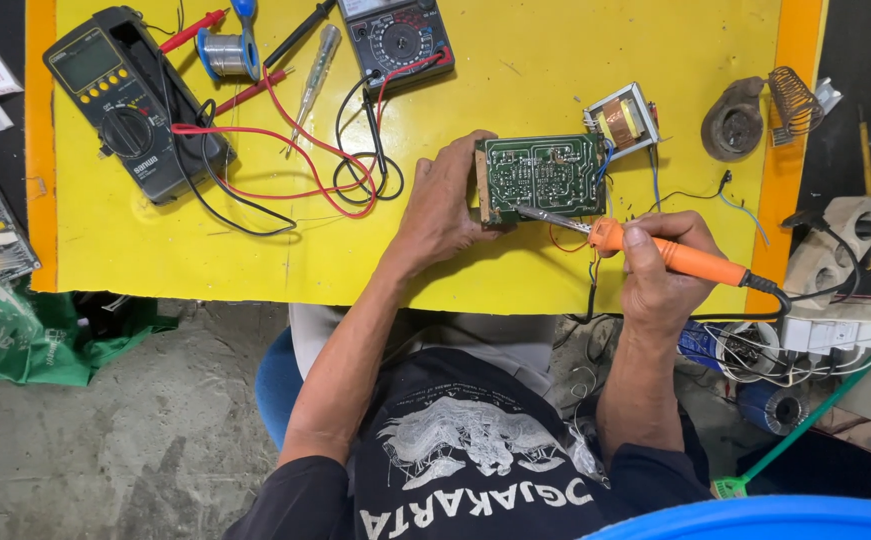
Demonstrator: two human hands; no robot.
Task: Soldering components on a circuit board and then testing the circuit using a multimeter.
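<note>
The left hand (442, 205) is clamped on the left edge of a green circuit board (540, 177), holding it propped on the yellow counter (515, 60) with its solder side facing up; the right hand (660, 270) is closed around the orange handle of a soldering iron (670, 255), whose metal tip rests on the board's lower edge. Going left to right across the counter, there is a dark digital meter (120, 105), a spool of solder (225, 53), red and black test leads (295, 160), a second meter (395, 38) with a dial, then the board, and just beyond it a small transformer (620, 120) joined to it by thin wires. The board looks light and stiff but fragile, best held by its bare edges, away from the joints. The iron is light too, and only its orange grip is safe to hold, since the tip is probably hot.
</note>
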